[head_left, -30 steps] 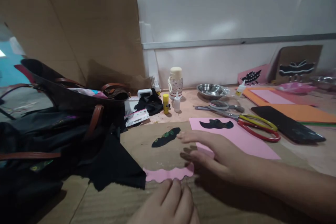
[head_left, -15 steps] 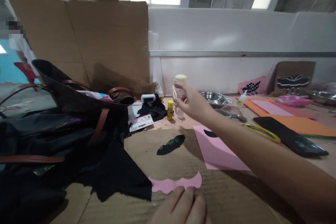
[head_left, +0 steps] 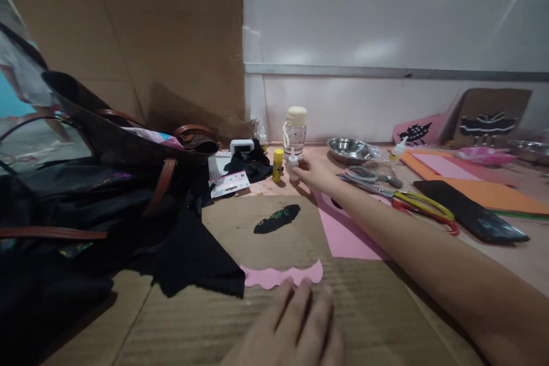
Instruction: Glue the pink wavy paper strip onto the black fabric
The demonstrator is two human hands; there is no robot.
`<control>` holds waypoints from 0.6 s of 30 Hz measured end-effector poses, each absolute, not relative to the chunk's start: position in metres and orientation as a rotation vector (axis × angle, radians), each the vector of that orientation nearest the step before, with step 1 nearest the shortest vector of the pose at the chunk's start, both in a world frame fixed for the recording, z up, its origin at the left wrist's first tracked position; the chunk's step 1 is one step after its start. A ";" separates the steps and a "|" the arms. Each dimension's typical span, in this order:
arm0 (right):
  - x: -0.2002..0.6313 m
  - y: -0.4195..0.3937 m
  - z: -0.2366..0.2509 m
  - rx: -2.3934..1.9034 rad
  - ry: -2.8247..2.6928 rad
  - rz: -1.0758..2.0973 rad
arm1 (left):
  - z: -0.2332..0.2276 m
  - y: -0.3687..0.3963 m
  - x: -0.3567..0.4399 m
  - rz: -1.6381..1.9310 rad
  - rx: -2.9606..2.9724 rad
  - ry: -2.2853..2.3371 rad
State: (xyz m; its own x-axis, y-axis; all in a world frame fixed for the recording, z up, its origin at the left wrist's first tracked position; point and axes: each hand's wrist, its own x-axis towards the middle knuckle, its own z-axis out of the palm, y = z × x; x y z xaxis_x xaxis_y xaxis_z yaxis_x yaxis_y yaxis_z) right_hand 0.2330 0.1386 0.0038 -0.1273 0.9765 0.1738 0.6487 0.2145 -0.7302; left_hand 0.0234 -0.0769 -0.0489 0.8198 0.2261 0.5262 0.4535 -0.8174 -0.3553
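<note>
My left hand (head_left: 295, 320) lies on the cardboard sheet (head_left: 206, 320) with its fingers stretched out, their tips on the lower edge of a wavy pink paper strip (head_left: 283, 277). My right hand (head_left: 311, 174) reaches forward to a small white glue bottle (head_left: 293, 163) with a pointed nozzle; its fingers close round the bottle's side, partly hidden by the hand. Left of that bottle stands a yellow glue stick (head_left: 278, 166). Behind is a cream-capped drinking bottle (head_left: 295, 130). A black cut-out piece (head_left: 278, 219) with green glitter lies on the cardboard.
On the left, a dark bag (head_left: 128, 151) and black cloth (head_left: 197, 257) overlap the cardboard. Pink paper (head_left: 343, 237) lies under my right forearm. Beyond it are scissors (head_left: 422, 206), a black phone (head_left: 472, 211), a metal bowl (head_left: 349, 150) and coloured sheets (head_left: 493, 191).
My right hand has come down from in front of the drinking bottle to the small glue bottle. My left hand stays at the pink strip. The view has tilted down.
</note>
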 end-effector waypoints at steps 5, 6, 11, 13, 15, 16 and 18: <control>0.240 0.134 0.025 -1.423 -1.658 0.631 | -0.045 -0.073 0.023 -0.433 -2.465 -0.629; 0.240 0.130 0.031 -1.392 -1.629 0.627 | -0.047 -0.073 0.023 -0.456 -2.480 -0.624; 0.235 0.085 0.044 -1.213 -1.665 0.698 | -0.058 -0.068 0.030 -0.723 -2.590 -0.534; 0.233 0.065 0.039 -1.178 -1.705 0.733 | -0.057 -0.067 0.032 -0.756 -2.625 -0.514; 0.232 0.051 0.033 -1.151 -1.728 0.782 | -0.052 -0.067 0.033 -0.729 -2.641 -0.515; 0.231 0.046 0.031 -1.124 -1.725 0.841 | -0.049 -0.068 0.033 -0.713 -2.633 -0.517; 0.226 0.041 0.029 -1.052 -1.700 0.993 | -0.042 -0.072 0.033 -0.723 -2.575 -0.513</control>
